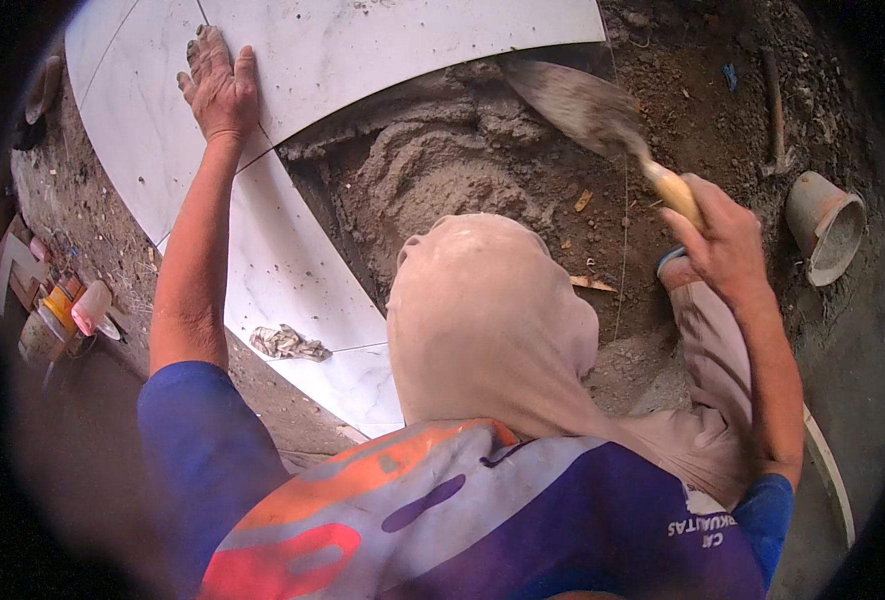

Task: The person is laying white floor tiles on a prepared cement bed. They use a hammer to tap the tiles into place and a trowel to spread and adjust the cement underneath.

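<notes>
My left hand lies with its fingers stretched out on white marbled floor tiles, near a joint between them. Grey mortar sticks to its fingertips. In my right hand is the wooden handle of a trowel. The trowel's blade, smeared by motion, points up and left over the wet mortar, close to the tile edge. That mortar is heaped and ridged in the untiled ground along the tiles. A crumpled rag or paper rests on a nearer tile.
A thin string runs across the soil right of the mortar. Beyond my right hand stand a tilted grey bucket and a long-handled tool. Several containers sit at the left. A wood chip lies beside my knee.
</notes>
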Demonstrator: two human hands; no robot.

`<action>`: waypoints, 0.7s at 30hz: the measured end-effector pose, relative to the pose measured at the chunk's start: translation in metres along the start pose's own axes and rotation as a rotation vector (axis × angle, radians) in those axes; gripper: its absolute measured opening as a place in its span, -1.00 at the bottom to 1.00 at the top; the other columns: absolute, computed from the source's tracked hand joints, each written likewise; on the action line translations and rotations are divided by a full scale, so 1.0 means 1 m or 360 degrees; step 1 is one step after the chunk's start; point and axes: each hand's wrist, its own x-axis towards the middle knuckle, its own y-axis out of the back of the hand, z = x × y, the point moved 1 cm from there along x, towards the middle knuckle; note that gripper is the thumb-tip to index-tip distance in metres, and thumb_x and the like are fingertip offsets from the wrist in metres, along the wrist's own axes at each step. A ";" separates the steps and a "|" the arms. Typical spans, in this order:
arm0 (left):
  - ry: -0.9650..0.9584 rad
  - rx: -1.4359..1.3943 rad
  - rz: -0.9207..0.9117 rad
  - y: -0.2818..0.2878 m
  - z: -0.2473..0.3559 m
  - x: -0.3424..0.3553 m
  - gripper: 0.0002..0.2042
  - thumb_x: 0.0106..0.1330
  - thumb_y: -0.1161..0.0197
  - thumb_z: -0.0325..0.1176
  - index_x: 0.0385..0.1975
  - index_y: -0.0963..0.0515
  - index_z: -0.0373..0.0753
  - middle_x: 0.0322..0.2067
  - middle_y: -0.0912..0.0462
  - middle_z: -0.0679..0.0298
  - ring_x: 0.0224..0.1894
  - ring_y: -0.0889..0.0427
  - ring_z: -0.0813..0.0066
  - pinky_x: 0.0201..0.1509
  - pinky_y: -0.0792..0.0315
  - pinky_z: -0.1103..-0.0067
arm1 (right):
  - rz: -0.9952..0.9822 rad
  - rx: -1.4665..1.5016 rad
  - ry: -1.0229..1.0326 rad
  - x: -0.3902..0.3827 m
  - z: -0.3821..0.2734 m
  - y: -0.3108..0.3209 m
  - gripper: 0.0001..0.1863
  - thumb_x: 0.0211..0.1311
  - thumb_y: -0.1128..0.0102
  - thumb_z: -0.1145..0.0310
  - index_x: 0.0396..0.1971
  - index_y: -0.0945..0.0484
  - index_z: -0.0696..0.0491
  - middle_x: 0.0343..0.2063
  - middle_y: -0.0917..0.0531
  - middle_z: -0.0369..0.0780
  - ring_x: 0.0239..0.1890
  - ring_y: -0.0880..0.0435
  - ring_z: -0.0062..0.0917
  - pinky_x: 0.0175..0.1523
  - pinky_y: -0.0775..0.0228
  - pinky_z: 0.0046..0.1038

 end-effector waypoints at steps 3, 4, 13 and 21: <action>-0.0020 -0.0015 0.0041 -0.001 0.004 0.005 -0.31 0.48 0.15 0.14 0.48 -0.09 -0.17 0.49 -0.10 0.23 0.55 0.02 0.20 0.55 0.25 0.06 | -0.0095 -0.0159 -0.0063 -0.028 0.016 0.022 -0.53 0.16 -0.39 0.17 0.03 -0.55 0.05 -0.17 -0.68 -0.06 -0.20 -0.70 -0.13 -0.10 -0.52 -0.26; -0.0032 -0.0021 0.0045 0.000 0.006 0.002 -0.31 0.48 0.16 0.14 0.48 -0.09 -0.17 0.49 -0.11 0.23 0.55 0.02 0.20 0.55 0.25 0.06 | 0.0005 -0.0204 0.0008 -0.027 0.017 0.019 -0.55 0.18 -0.36 0.17 0.02 -0.57 0.07 -0.21 -0.69 -0.07 -0.22 -0.70 -0.16 -0.12 -0.50 -0.27; -0.0060 0.0003 0.0111 -0.004 -0.001 0.004 -0.33 0.50 0.20 0.14 0.48 -0.11 -0.12 0.48 -0.14 0.21 0.53 -0.02 0.17 0.55 0.21 0.09 | -0.0326 0.0473 -0.0287 0.041 0.000 -0.027 -0.57 0.26 -0.26 0.11 -0.07 -0.59 0.15 -0.41 -0.68 -0.03 -0.41 -0.68 -0.32 -0.22 -0.48 -0.32; 0.0090 0.0171 -0.0138 0.016 0.015 -0.001 -0.37 0.49 0.10 -0.09 0.46 -0.09 -0.31 0.50 -0.04 0.08 0.56 0.11 0.14 0.57 0.32 0.17 | 0.0106 0.0293 -0.0403 -0.079 0.056 0.004 -0.61 0.33 -0.22 0.16 0.00 -0.58 0.12 -0.36 -0.63 -0.11 -0.37 -0.59 -0.47 -0.14 -0.46 -0.39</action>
